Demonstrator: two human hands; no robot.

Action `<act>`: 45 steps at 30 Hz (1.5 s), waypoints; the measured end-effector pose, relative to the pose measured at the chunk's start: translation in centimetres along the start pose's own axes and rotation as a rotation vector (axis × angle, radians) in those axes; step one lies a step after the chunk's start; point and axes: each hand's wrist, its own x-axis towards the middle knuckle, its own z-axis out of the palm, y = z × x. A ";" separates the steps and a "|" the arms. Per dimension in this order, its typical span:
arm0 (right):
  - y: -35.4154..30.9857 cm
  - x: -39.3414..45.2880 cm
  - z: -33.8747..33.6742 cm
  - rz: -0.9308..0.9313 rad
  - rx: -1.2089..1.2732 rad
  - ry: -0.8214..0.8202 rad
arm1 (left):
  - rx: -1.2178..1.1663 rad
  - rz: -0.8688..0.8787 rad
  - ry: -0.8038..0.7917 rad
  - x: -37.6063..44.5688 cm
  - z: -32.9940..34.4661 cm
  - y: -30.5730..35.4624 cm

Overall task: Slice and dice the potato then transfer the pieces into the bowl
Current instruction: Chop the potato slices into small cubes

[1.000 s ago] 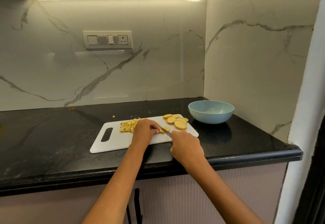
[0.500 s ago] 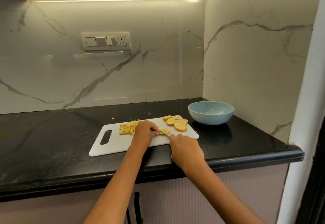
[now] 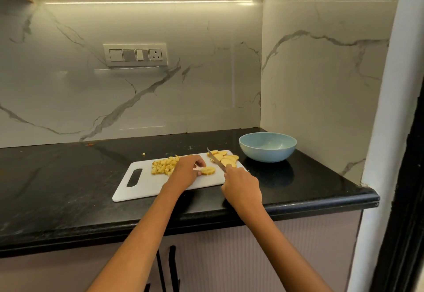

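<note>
The potato is already cut up, and all of it lies on the white board on the black worktop. Going from the left, a heap of dice sits on the board past the handle slot, and one stray bit lies on the worktop beyond the board's far edge. Next comes the left hand, fingers curled down, its fingertips pinching a round slice flat on the middle of the board. Right of that, the right hand has a closed grip on the knife, whose blade points far and left, raised over the slices rather than pressed into the held one. Under and beyond the blade a fan of slices waits uncut at the board's far right corner. Furthest right stands the blue bowl, just beside the board, with nothing visible inside it. So the slicing looks finished and the dicing is partly done; the held slice and the fan are left to dice, and the whole transfer to the bowl is not yet begun.
</note>
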 end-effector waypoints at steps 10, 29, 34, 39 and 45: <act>0.5 0.3 -0.4 0.039 0.064 -0.051 | 0.222 0.097 -0.422 2.5 -1.3 1.3; -1.1 -1.1 -1.3 -0.036 -0.131 -0.165 | -0.208 -0.031 -0.047 -0.3 -0.5 -2.2; -2.1 -1.0 -0.9 -0.099 -0.183 -0.131 | -0.222 -0.017 -0.044 -0.2 -0.3 -2.3; -2.8 -1.0 -0.6 -0.047 -0.123 -0.103 | -0.234 -0.012 -0.036 -0.6 -0.3 -2.1; -2.8 -1.6 -0.8 0.019 -0.036 -0.130 | -0.244 -0.032 -0.005 -0.8 -0.1 -2.1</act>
